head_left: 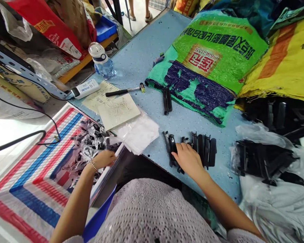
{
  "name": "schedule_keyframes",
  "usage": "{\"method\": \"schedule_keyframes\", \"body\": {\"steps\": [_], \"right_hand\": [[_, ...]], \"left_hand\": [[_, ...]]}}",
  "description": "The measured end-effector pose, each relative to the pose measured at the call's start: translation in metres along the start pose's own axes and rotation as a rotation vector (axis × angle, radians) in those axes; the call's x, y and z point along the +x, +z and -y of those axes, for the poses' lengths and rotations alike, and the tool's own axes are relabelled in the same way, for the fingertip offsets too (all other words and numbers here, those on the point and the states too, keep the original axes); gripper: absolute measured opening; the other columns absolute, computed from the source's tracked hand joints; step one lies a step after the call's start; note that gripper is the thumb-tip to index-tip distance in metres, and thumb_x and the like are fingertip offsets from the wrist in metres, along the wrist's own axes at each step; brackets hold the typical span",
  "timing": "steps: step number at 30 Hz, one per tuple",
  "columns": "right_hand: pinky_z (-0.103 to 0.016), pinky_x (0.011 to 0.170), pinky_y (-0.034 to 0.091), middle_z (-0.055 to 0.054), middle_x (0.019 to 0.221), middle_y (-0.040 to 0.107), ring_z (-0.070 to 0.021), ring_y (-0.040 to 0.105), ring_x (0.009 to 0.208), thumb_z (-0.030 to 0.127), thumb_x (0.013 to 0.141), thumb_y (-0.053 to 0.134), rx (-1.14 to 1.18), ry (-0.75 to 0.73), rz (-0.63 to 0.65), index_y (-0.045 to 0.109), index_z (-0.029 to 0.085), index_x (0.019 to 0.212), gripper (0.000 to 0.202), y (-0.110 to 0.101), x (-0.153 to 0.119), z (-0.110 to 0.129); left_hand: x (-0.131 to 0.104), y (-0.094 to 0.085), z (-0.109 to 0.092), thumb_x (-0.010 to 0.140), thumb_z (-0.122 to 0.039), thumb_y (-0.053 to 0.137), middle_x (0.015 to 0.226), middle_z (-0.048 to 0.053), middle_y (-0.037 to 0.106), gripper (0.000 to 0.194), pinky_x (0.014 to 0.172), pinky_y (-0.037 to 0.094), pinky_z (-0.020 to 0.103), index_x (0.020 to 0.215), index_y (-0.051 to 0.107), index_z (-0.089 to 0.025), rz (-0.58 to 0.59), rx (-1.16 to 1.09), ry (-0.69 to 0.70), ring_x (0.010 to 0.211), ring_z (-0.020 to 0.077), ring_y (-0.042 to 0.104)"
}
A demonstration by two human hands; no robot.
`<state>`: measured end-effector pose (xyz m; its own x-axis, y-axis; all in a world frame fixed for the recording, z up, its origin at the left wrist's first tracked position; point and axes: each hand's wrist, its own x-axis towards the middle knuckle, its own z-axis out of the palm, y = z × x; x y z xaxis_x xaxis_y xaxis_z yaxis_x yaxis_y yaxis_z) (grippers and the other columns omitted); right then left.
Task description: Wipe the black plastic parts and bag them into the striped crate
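- At my far left, a red, white and blue striped sheet (35,204) lies around a heap of dark pieces in plastic (92,141).
- A white tube (87,89) lies near the corner of the blue table (152,44), with a clear bottle (103,65) upright beyond it.
- My left hand (103,159) is over the right side of that heap, back up, fingers together and pointing right — whether they have hold of anything, I cannot tell.
- Ahead of it lie a handwritten pad (118,113), a black-handled hammer (120,92) resting across its papers, and thin clear sleeves (142,131).
- One lone black part (167,101) lies at the edge of the green sack (223,50).
- Nearer me, a row of black parts (212,152) lies on the table.
- My right hand (188,158) is on that row, palm down, thumb toward the leftmost parts, fingers bent — my hand hides whether they grip one.
- Far right, a yellow sack (291,67) sits beyond more black parts in clear plastic (264,160).
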<state>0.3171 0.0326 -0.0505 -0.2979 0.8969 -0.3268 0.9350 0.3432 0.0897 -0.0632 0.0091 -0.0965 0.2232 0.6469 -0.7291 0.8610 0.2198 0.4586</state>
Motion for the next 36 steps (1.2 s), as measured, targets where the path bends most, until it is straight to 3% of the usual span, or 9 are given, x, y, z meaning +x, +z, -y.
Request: {"method": "schedule_keyframes", "body": {"steps": [2,4,8,13,18,22,25,31,36], "right_hand": [[-0.035,0.079,0.052,-0.015,0.105,0.069,-0.0293,0.067,0.100,0.032,0.099,0.057,0.058,0.012,0.036,0.062,0.013,0.112,0.024,0.005,0.003,0.006],[-0.034,0.075,0.052,-0.015,0.105,0.071,-0.0283,0.070,0.098,0.028,0.099,0.054,0.131,0.035,0.104,0.062,0.014,0.109,0.020,0.008,0.006,0.005],[-0.038,0.085,0.052,-0.014,0.113,0.071,-0.0277,0.070,0.101,0.027,0.100,0.047,0.487,0.029,0.100,0.063,0.016,0.116,0.025,0.016,0.012,-0.015],[-0.037,0.087,0.055,-0.008,0.112,0.073,-0.0234,0.068,0.103,0.042,0.092,0.057,1.432,0.081,0.023,0.065,0.020,0.117,0.033,0.020,0.025,-0.018],[-0.035,0.075,0.059,-0.009,0.107,0.075,-0.0236,0.072,0.094,0.048,0.087,0.065,2.100,0.000,0.265,0.067,0.020,0.108,0.035,0.002,0.064,0.036],[-0.030,0.061,0.058,-0.006,0.099,0.075,-0.0209,0.074,0.083,0.043,0.082,0.072,2.198,0.135,0.281,0.060,0.021,0.103,0.033,0.000,0.084,0.060],[-0.026,0.056,0.056,-0.004,0.096,0.075,-0.0184,0.073,0.076,0.046,0.085,0.070,2.193,0.147,0.260,0.058,0.023,0.106,0.034,0.005,0.069,0.053],[-0.018,0.037,0.036,-0.006,0.073,0.069,-0.0102,0.057,0.049,0.050,0.087,0.063,2.200,-0.060,0.792,0.067,0.016,0.091,0.035,0.021,0.042,0.051],[-0.019,0.036,0.027,0.002,0.064,0.058,-0.0073,0.037,0.041,0.049,0.089,0.058,2.147,0.030,0.459,0.062,0.015,0.114,0.042,0.030,0.060,0.073]], "left_hand": [[0.012,-0.005,-0.042,0.099,-0.046,0.045,0.078,0.003,0.073,0.039,0.071,0.053,0.027,0.093,0.073,-0.020,-0.123,-0.096,0.242,0.070,0.0152,0.067],[0.035,-0.002,-0.089,0.100,-0.038,0.048,0.104,0.008,0.074,0.032,0.086,0.054,0.033,0.112,0.071,-0.020,-0.444,-0.136,0.511,0.091,0.0190,0.068],[0.083,0.011,-0.138,0.093,-0.017,0.057,0.102,0.015,0.070,0.015,0.089,0.052,0.043,0.086,0.069,-0.015,-0.795,0.004,0.515,0.097,0.0263,0.062],[0.093,-0.002,-0.110,0.084,-0.028,0.070,0.072,0.002,0.061,0.019,0.065,0.048,0.030,0.073,0.059,-0.018,-0.675,-0.439,0.360,0.068,0.0160,0.057],[0.085,-0.012,-0.098,0.078,-0.027,0.071,0.074,-0.001,0.064,0.022,0.060,0.048,0.026,0.086,0.053,-0.019,-0.554,-0.799,0.340,0.064,0.0139,0.061],[0.070,-0.014,-0.097,0.086,-0.015,0.056,0.090,0.007,0.071,0.006,0.084,0.055,0.036,0.081,0.058,-0.018,-0.681,-0.461,0.478,0.091,0.0198,0.068],[0.058,-0.021,-0.093,0.090,-0.007,0.041,0.112,0.012,0.072,0.032,0.103,0.051,0.047,0.099,0.071,-0.016,-0.739,-0.061,0.537,0.110,0.0240,0.065],[0.049,-0.025,-0.089,0.094,-0.008,0.041,0.144,0.014,0.056,0.053,0.114,0.048,0.043,0.145,0.052,-0.018,-0.731,-0.007,0.628,0.135,0.0232,0.054],[0.027,0.008,-0.105,0.098,-0.007,0.038,0.149,0.015,0.052,0.057,0.117,0.046,0.042,0.154,0.040,-0.021,-0.672,0.014,0.836,0.140,0.0223,0.050]]}}
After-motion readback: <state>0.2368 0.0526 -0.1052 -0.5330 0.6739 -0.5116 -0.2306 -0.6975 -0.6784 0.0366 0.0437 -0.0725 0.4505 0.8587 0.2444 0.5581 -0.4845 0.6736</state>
